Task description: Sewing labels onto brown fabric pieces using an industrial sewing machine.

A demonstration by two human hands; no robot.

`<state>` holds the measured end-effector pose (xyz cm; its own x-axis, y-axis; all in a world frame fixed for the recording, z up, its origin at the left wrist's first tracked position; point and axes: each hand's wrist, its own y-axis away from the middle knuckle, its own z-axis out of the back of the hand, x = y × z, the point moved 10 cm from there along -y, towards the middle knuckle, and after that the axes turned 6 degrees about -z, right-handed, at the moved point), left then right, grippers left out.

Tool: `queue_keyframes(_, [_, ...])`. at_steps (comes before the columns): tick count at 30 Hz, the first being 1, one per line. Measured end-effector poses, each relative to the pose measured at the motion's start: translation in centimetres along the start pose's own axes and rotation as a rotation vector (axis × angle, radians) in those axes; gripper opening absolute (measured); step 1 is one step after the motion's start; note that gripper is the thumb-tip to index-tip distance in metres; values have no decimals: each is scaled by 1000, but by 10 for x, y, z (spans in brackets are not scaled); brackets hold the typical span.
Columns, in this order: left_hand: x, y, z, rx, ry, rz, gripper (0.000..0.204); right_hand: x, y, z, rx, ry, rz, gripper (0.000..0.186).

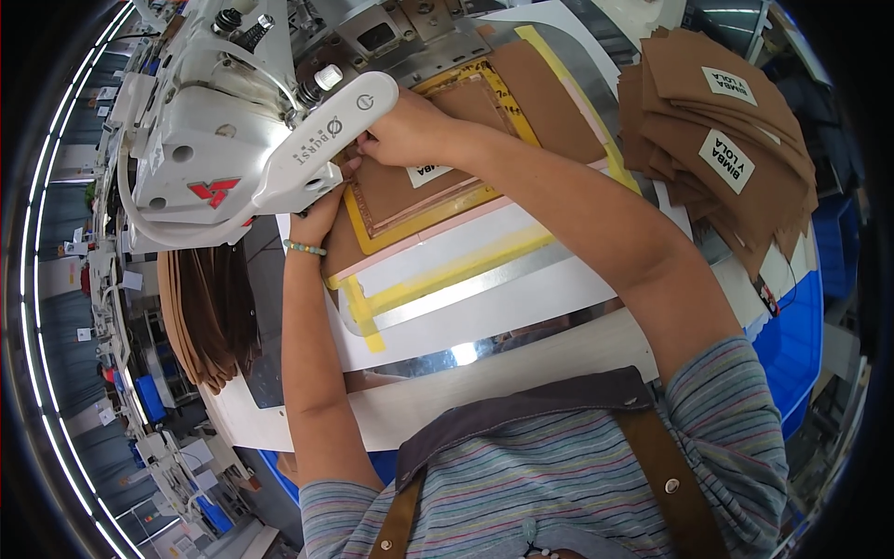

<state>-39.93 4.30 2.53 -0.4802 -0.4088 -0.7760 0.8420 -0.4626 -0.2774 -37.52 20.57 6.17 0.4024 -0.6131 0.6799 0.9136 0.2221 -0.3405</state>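
Observation:
A brown fabric panel (386,200) with a white printed label (426,174) lies under a yellow-edged template frame (380,244) at the sewing machine. My right hand (410,129) reaches across it, fingers curled inward beside the machine's white lever-shaped cover (326,140). What those fingers grip, if anything, cannot be made out. Close by, my left hand (321,216), with a beaded bracelet at the wrist, rests at the panel's left side. Its fingertips come near the right hand's, and the machine hides most of its fingers.
The white sewing machine head (200,154) stands close on the left. Brown labelled panels are stacked (717,121) at the right; darker brown pieces (209,312) hang at the left. Yellow tape (447,270) crosses the white sheet. A blue bin (792,340) stands beyond the table's right edge.

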Motion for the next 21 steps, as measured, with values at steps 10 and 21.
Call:
queue_keyframes(10, [-7,4,4,-40,14,-54,20,9,1,-2,-80,66,148,12])
queue_keyframes(21, [-7,4,0,-19,118,-71,21,1,-3,-19,-66,96,131,12])
